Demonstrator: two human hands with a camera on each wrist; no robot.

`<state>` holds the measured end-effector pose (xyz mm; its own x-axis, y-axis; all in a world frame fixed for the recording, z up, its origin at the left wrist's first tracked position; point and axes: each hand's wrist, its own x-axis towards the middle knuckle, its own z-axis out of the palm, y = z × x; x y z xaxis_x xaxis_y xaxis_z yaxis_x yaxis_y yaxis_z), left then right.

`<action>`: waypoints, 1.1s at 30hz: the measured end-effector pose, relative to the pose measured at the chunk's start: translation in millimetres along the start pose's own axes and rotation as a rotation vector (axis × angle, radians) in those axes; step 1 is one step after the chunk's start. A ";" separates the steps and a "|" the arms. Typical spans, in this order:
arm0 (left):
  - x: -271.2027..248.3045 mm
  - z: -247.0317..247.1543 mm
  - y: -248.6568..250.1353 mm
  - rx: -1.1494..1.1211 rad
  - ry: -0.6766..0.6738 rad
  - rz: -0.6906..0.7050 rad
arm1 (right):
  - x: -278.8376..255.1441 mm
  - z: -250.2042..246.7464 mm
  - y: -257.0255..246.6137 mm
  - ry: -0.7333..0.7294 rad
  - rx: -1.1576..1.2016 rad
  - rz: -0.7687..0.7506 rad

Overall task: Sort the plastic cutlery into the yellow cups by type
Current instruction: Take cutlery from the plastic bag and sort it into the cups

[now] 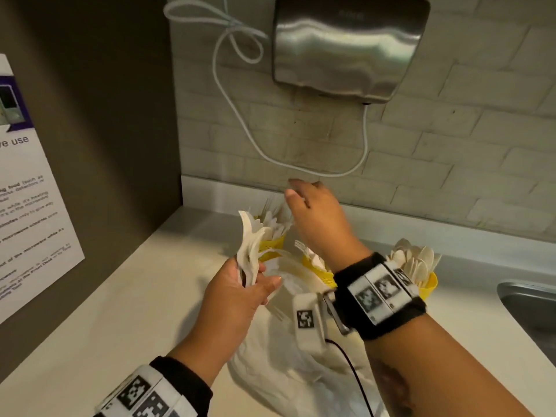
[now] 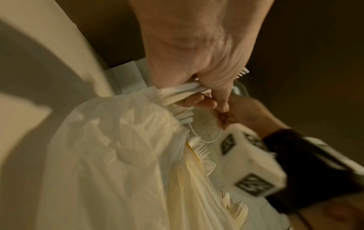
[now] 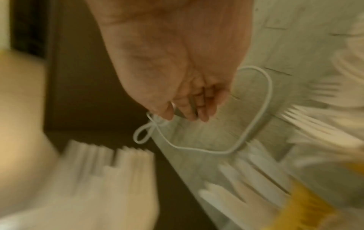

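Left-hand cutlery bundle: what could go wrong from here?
1. The left hand pinches a fanned bundle of cutlery near one end only; pieces could slip out.
2. The back yellow cup is crowded, and the right hand hovers above it; a brush might tip it.
3. The plastic bag lies against the cups and may drag them.

Head view looks down on the counter (image 1: 126,299) from above; each wrist view looks along its palm, close to the fingers. All share the cord (image 1: 228,94) beyond the fingertips.

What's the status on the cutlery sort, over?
Left hand grips cutlery bundle. Right hand empty above far yellow cup. Plastic bag crowds cups.
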<state>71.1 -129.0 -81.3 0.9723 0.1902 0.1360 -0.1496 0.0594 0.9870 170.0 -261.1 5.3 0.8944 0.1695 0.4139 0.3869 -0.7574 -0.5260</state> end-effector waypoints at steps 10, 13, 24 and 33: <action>-8.3 30.0 -2.5 0.086 -0.264 0.064 | -90.2 7.5 7.4 -0.131 0.461 0.340; -14.2 24.4 -8.8 0.091 -0.315 -0.039 | -101.1 7.0 22.4 -0.135 0.601 0.425; -14.5 33.1 -20.3 0.461 -0.378 0.098 | -128.3 18.9 38.2 -0.069 0.795 0.424; -14.5 40.1 -22.1 0.598 -0.439 0.099 | -127.9 25.4 40.8 0.037 1.037 0.482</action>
<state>67.5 -172.4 -101.6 0.9605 -0.2488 0.1246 -0.2384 -0.5047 0.8298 77.0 -297.6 -88.0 0.9995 -0.0288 0.0151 0.0193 0.1493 -0.9886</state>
